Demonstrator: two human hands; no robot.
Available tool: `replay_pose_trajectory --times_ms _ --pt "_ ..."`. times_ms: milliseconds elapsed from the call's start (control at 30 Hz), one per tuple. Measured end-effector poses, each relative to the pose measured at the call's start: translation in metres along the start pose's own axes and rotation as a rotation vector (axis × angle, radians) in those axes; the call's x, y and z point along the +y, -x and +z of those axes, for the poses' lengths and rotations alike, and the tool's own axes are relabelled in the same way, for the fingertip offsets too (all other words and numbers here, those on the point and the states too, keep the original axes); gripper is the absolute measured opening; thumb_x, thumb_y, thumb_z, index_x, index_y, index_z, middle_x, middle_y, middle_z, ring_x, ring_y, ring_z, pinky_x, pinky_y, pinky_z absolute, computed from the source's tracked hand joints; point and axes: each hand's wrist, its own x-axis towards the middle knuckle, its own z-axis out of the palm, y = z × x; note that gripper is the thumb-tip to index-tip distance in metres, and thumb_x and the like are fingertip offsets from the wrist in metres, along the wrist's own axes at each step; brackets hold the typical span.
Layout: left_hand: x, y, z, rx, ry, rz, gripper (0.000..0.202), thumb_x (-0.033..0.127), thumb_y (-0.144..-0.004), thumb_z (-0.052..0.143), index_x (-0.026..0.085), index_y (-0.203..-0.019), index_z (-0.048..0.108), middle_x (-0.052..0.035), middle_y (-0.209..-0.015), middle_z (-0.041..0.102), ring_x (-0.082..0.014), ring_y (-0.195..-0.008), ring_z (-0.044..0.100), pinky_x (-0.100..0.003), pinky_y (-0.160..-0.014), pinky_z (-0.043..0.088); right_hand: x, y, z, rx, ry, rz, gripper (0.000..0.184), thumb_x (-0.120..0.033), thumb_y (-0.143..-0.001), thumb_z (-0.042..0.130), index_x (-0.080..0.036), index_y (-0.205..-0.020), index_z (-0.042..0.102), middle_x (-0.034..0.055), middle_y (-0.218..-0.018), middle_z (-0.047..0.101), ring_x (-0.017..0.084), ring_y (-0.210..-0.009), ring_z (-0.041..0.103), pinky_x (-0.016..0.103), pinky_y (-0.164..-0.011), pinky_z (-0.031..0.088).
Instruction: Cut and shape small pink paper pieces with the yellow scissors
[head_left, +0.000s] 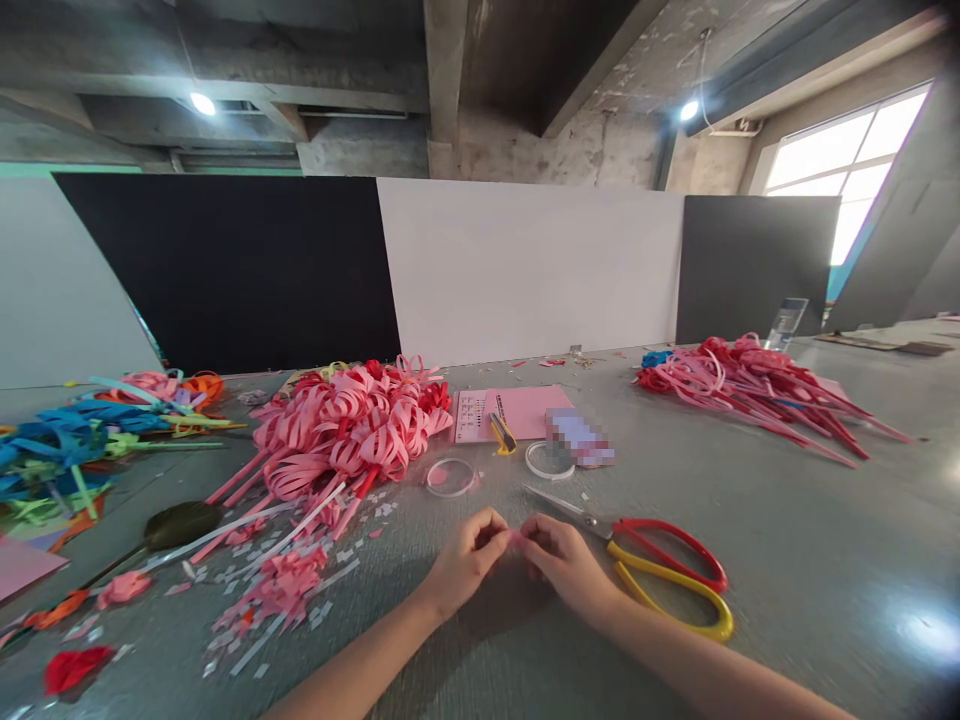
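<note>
My left hand and my right hand meet at the table's near edge, fingers pinched together on a small pink paper piece between them. Most of that piece is hidden by the fingertips. Scissors with a red and a yellow handle lie just right of my right hand. A heap of pink curled paper flowers on stems sits to the upper left of my hands.
Two clear tape rolls and a pink sheet with a yellow cutter lie beyond my hands. More pink and red flowers pile at right, blue and green ones at left. Paper scraps litter the grey table.
</note>
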Motion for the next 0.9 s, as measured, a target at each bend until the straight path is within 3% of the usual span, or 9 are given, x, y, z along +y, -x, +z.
replay_pose_trajectory --times_ms 233,667,900 --pt "-0.002 -0.001 0.001 -0.053 -0.041 -0.013 0.026 0.040 -0.079 0.043 0.015 -0.073 0.048 0.0055 -0.055 0.038 -0.0080 -0.049 0.035 -0.019 -0.044 0.026 0.003 -0.001 0.001 0.016 -0.034 -0.020 0.028 -0.042 -0.080 0.044 -0.016 -0.070 0.049 -0.0053 -0.050 0.043 0.009 -0.046 0.041 0.020 -0.044 0.029" --pt "-0.005 -0.002 0.002 0.068 -0.049 0.007 0.021 0.035 -0.081 0.039 0.017 -0.072 0.046 0.0059 -0.053 0.040 -0.0087 -0.047 0.038 -0.020 -0.046 0.030 0.007 -0.002 0.000 0.095 -0.018 -0.039 0.026 -0.041 -0.080 0.044 -0.017 -0.069 0.048 -0.0039 -0.051 0.046 0.010 -0.046 0.042 0.021 -0.044 0.031" --pt "-0.002 0.000 0.002 -0.057 -0.068 -0.006 0.021 0.036 -0.081 0.041 0.016 -0.074 0.047 0.0051 -0.058 0.041 -0.0083 -0.049 0.036 -0.019 -0.045 0.028 0.009 -0.002 0.002 0.016 0.002 -0.054 0.026 -0.041 -0.081 0.043 -0.017 -0.072 0.048 -0.0037 -0.053 0.047 0.010 -0.049 0.044 0.021 -0.046 0.032"
